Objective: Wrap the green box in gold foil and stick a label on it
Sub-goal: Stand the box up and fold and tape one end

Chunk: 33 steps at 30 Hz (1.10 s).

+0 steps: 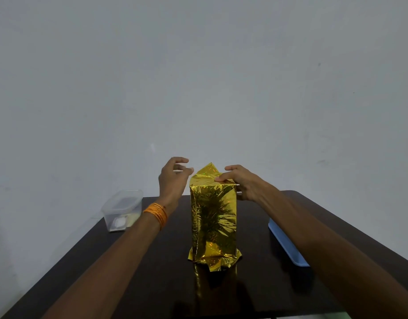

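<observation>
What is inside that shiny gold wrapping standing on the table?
Only the gold foil shows, tall and upright on the table, its top fold pinched by the right hand. Whatever it wraps is fully covered; no green peeks out.

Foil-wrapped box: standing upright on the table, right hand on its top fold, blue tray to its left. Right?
No: the head view shows the blue tray lying right of the foil-wrapped box, not left. The rest holds: the box stands upright on the table, right hand on its top fold.
</observation>
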Motion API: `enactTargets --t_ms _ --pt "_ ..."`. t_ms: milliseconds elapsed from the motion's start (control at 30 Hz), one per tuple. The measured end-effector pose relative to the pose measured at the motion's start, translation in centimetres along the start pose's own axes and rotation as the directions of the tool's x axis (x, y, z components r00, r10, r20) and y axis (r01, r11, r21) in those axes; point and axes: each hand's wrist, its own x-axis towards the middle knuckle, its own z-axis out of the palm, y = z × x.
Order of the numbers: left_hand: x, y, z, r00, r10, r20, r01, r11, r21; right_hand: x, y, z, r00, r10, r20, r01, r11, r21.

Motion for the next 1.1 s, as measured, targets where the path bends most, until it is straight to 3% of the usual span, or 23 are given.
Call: enactTargets --t_ms 33,100,167,300,533,633,700,800,900,1100 --pt "-0.2 0.5 0.1 0.983 0.180 -0.016 -0.178 0.978 0.113 0.0 0.0 0.0 1.000 -0.002 0.000 0.002 1.000 -0.001" --pt "-0.6 1.6 0.3 0.895 0.438 0.083 -0.441 0.843 0.309 0.0 0.1 -0.1 1.000 -0.005 -0.003 0.005 1.000 -0.007" --pt "-0.7 2.4 0.9 0.839 0.481 0.256 -0.544 0.710 0.448 0.2 0.2 -0.1 1.000 -0.011 -0.005 0.011 1.000 -0.013" --pt "-0.2 2.3 1.1 0.835 0.340 0.432 -0.544 0.623 0.562 0.1 0.3 -0.1 1.000 -0.001 0.001 0.001 1.000 -0.008" --pt "0.0 2.3 0.4 0.814 0.273 0.513 -0.565 0.580 0.587 0.2 0.5 -0.4 1.000 -0.009 0.011 0.010 1.000 -0.015" --pt "0.1 2.4 0.0 0.818 0.234 0.525 -0.542 0.621 0.566 0.0 0.8 -1.1 0.998 -0.048 0.028 0.047 0.999 0.017" --pt "0.3 2.5 -0.2 0.826 0.199 0.527 -0.508 0.668 0.543 -0.2 0.9 -2.0 0.997 -0.075 -0.011 0.076 0.995 0.070" --pt "0.6 2.5 -0.2 0.826 0.180 0.535 -0.493 0.691 0.529 -0.8 0.5 -4.0 0.965 -0.172 -0.199 0.196 0.975 0.107" --pt "0.6 2.6 0.1 0.826 0.182 0.534 -0.493 0.693 0.526 -1.6 -0.4 -5.7 0.887 -0.314 -0.338 0.317 0.947 -0.049" --pt "0.5 2.3 0.2 0.824 0.199 0.531 -0.491 0.719 0.493 -4.3 -3.6 -6.2 0.886 -0.446 -0.122 0.375 0.848 -0.375"
